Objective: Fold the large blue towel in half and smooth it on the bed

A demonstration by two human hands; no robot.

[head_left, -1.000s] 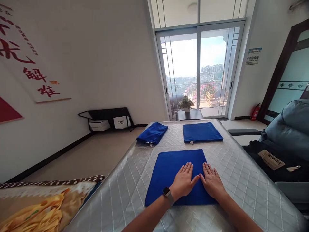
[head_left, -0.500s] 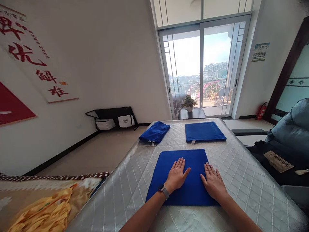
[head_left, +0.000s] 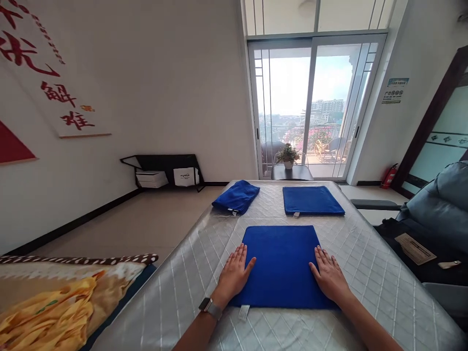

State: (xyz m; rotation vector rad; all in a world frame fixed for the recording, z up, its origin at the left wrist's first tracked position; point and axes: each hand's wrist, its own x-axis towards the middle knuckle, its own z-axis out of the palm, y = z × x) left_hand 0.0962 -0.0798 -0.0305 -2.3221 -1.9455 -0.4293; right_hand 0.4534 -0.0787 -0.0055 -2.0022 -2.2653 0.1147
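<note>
A flat blue folded cloth (head_left: 281,268) lies before me on the silver quilted table cover (head_left: 376,273), a white tag showing at its near left edge. My left hand (head_left: 234,273), with a watch on the wrist, rests flat over the cloth's left edge, fingers stretched out. Along the right edge lies my right hand (head_left: 329,273), also flat with fingers extended. Neither hand grips anything. Farther back are a second folded blue cloth (head_left: 312,200) at the right and a looser, crumpled blue cloth (head_left: 237,196) at the left.
A yellow cloth (head_left: 47,312) lies on a patterned blanket (head_left: 120,280) at lower left. To the right stands a dark armchair (head_left: 438,195) with a black bag holding a brown card (head_left: 415,247). A potted plant (head_left: 288,156) sits on a chair beyond the table.
My left hand has slid left from the middle of the blue cloth to its left edge, uncovering the tag. The right hand stays at the right edge. The view has shifted slightly.
</note>
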